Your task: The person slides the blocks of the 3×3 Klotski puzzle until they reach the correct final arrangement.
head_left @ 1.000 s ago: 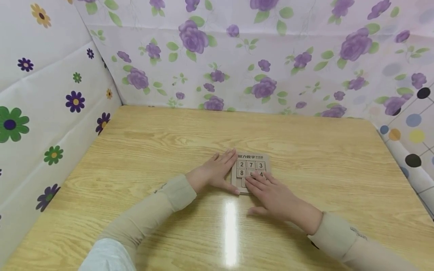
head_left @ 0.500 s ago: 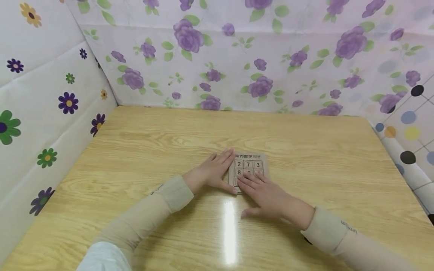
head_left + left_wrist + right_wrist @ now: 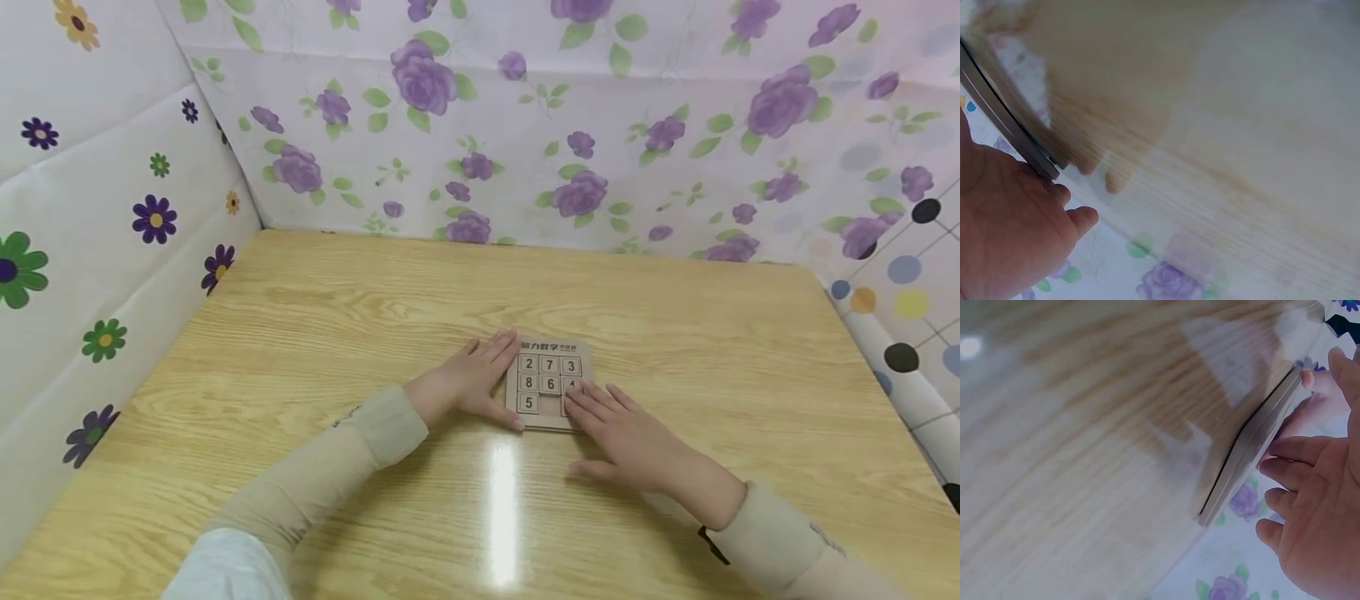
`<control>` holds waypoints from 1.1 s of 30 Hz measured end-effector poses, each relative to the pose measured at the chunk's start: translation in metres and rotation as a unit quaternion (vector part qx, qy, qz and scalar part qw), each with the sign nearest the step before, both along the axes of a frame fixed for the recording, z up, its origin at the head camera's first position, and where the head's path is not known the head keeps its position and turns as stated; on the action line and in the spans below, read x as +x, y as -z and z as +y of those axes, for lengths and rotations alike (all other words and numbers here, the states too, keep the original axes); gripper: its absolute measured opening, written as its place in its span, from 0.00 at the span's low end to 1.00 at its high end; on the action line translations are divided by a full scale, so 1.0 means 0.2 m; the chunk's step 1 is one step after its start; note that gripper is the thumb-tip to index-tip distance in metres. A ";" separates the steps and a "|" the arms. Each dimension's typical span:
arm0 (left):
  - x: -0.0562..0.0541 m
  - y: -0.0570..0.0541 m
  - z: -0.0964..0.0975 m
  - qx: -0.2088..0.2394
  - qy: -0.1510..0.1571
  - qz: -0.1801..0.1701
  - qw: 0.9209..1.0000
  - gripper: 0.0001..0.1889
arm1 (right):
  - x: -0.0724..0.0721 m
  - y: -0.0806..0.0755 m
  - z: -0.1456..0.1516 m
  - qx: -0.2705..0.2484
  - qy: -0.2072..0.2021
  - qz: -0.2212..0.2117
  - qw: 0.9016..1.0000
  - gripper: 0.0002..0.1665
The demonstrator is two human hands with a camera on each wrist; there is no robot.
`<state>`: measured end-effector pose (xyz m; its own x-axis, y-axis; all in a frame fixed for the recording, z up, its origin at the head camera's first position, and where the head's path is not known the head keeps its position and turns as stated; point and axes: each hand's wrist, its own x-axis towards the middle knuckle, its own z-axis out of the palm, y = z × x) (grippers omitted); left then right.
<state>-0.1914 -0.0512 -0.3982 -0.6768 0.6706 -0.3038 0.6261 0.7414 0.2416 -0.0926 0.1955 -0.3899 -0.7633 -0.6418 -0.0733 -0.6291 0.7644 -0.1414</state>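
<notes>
A sliding number puzzle [image 3: 555,422] lies flat on the wooden table. Its top row reads 2, 7, 3, and below it are 8, 6 and a partly covered 4. In the bottom row a tile marked 5 [image 3: 528,403] sits at the left, beside a vacant slot. My left hand [image 3: 476,382] lies along the puzzle's left side, fingers extended at the upper corner and thumb at the lower one. The straight fingers of my right hand [image 3: 626,437] touch the lower right tiles, hiding most of the last tile. Both wrist views show the puzzle edge-on [image 3: 1250,444] beside each palm.
The table [image 3: 375,283] extends around the puzzle on all sides. Flower-printed cloth [image 3: 480,125] hangs behind it, with more patterned cloth at the left and right. Light reflects [image 3: 502,508] off the tabletop in front.
The bottom-row tile has slid left into the corner, which leaves the middle slot vacant. My right hand moved left with it, then right to the lower right tile. My left hand stays put.
</notes>
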 end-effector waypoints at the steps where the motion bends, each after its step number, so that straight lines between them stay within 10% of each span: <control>1: 0.00 0.00 0.00 -0.002 0.001 0.000 1.000 0.66 | 0.00 0.00 0.00 0.000 0.002 0.000 1.000 0.49; 33: 0.01 -0.01 0.00 -0.009 -0.006 0.000 1.000 0.66 | -0.08 0.01 -0.04 -0.009 0.008 0.005 1.000 0.48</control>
